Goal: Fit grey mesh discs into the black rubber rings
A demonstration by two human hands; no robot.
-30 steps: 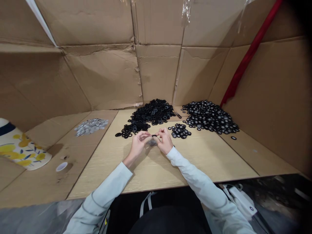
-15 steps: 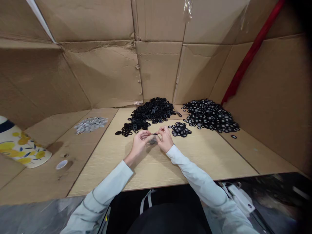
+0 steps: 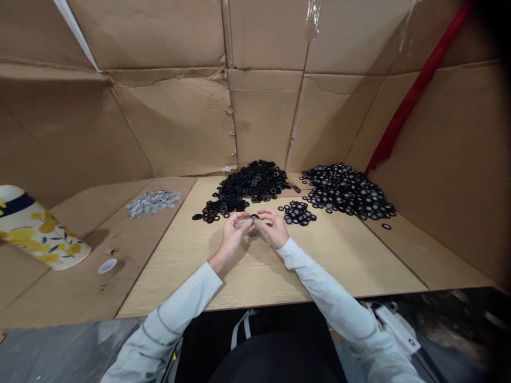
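Observation:
My left hand [image 3: 232, 233] and my right hand [image 3: 275, 230] meet at the middle of the board, with fingertips pinched. Between them they hold a small black ring [image 3: 254, 217], tilted up toward me. Whether a disc sits in it I cannot make out. Just under the fingertips, a few grey discs [image 3: 254, 232] show, partly hidden by the thumbs. Beyond my left hand spreads a heap of black rings [image 3: 255, 181]. To the right of my right hand lies a small cluster of black rings with grey centres [image 3: 298, 213].
A larger heap of grey-centred rings [image 3: 347, 191] stands at the back right, one stray ring [image 3: 386, 226] beside it. Loose grey discs [image 3: 154, 203] lie at left. A patterned bottle [image 3: 48, 234] and a tape roll [image 3: 107, 266] are far left. Cardboard walls [image 3: 171, 122] enclose the board [image 3: 191, 266].
The black ring now shows more plainly between my fingertips, and my right fingers have straightened a little across it. The whole view has shifted slightly.

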